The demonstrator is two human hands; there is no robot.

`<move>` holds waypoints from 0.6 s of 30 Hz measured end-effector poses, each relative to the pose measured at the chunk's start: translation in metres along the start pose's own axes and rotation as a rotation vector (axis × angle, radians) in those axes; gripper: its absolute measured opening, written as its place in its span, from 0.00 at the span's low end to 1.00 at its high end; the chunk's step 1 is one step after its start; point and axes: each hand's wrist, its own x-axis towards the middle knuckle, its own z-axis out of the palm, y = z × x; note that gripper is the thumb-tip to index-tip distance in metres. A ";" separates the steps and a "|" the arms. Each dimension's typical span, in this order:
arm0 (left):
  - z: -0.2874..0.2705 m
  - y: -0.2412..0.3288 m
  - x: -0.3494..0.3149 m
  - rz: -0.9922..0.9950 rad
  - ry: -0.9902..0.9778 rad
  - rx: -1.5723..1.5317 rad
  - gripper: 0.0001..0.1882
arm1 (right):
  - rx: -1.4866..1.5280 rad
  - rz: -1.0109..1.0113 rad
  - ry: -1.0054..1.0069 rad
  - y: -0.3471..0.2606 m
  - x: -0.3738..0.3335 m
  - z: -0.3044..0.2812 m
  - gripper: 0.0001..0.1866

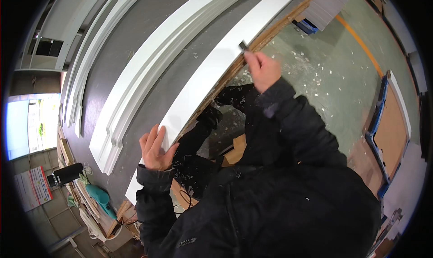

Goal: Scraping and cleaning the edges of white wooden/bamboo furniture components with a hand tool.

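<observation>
A long white moulding strip [208, 61] runs diagonally along the near edge of a grey work table [173, 64]. My left hand [156, 149] lies on its lower-left stretch, fingers extended over the white face and thumb toward the near edge. Farther up the strip, my right hand [264, 71] is closed round a small dark tool [243, 46]. The tool's flat end touches or nearly touches the strip's near edge; its exact kind is hidden by my fingers. Below that edge shows the table's rough brown wooden side [234, 68].
More white mouldings [149, 59] lie farther across the table. A teal handheld tool [100, 199] and a black cylinder [67, 173] are at lower left. White scraps litter the green floor [333, 82]. A blue-edged frame [383, 123] leans at right; stacked panels [327, 5] stand beyond.
</observation>
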 end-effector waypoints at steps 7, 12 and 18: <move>0.030 0.045 0.055 -0.086 -0.079 -0.035 0.40 | 0.071 -0.308 -0.447 -0.022 -0.090 0.048 0.09; -0.012 0.031 0.015 -0.086 -0.170 0.160 0.44 | -0.026 0.061 -0.030 -0.006 0.009 -0.022 0.23; 0.015 0.030 0.032 -0.074 -0.073 0.057 0.38 | -0.193 -0.282 -0.313 -0.034 -0.039 0.013 0.19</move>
